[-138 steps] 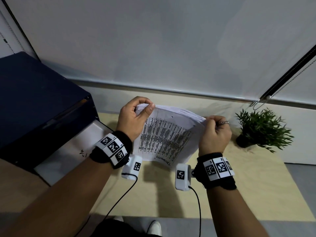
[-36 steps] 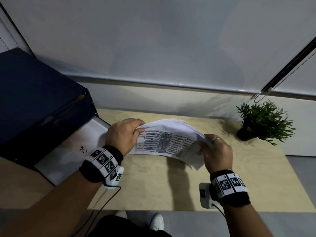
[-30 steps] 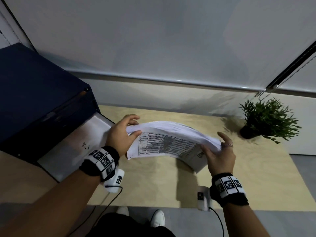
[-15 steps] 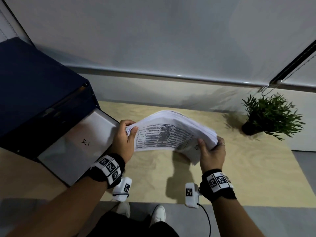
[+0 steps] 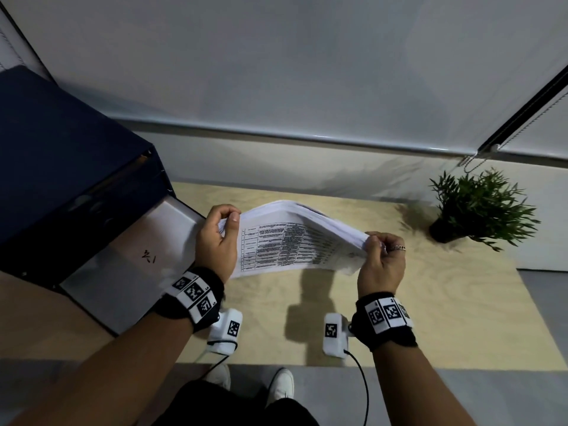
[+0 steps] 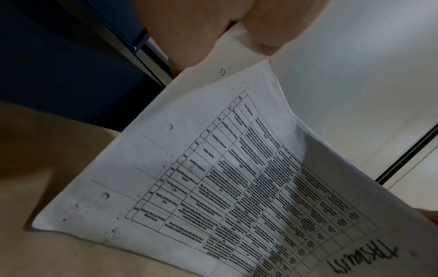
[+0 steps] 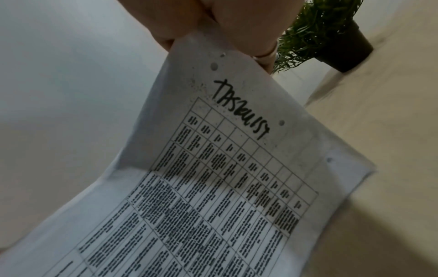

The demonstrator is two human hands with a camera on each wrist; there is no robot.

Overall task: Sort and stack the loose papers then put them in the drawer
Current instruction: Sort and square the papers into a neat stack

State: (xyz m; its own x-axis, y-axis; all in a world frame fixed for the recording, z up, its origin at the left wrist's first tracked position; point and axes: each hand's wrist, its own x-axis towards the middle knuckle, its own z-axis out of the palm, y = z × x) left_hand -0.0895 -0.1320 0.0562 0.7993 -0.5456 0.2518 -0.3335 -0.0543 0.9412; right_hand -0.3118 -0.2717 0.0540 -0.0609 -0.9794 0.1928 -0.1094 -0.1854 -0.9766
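Note:
A stack of white papers (image 5: 292, 238) with a printed table on the near sheet hangs in the air above the wooden table (image 5: 445, 302), bowed upward in the middle. My left hand (image 5: 215, 238) grips its left edge, thumb on top. My right hand (image 5: 379, 256) pinches the right edge. The sheet (image 6: 213, 178) fills the left wrist view under my fingers (image 6: 260, 24). The right wrist view shows the same sheet (image 7: 237, 168) with "TASKLIST" handwritten on it. The open drawer (image 5: 129, 262) of a dark blue cabinet (image 5: 61, 167) lies just left of my left hand.
A small potted plant (image 5: 473, 207) stands at the table's back right, also in the right wrist view (image 7: 331, 31). A white roller blind (image 5: 276, 72) covers the wall behind the table. My shoes (image 5: 276, 385) show below the table's front edge.
Over the last seconds the stack went from upright to lying nearly level and came slightly toward the drawer. My right hand changed from cupping the edge from below to pinching it.

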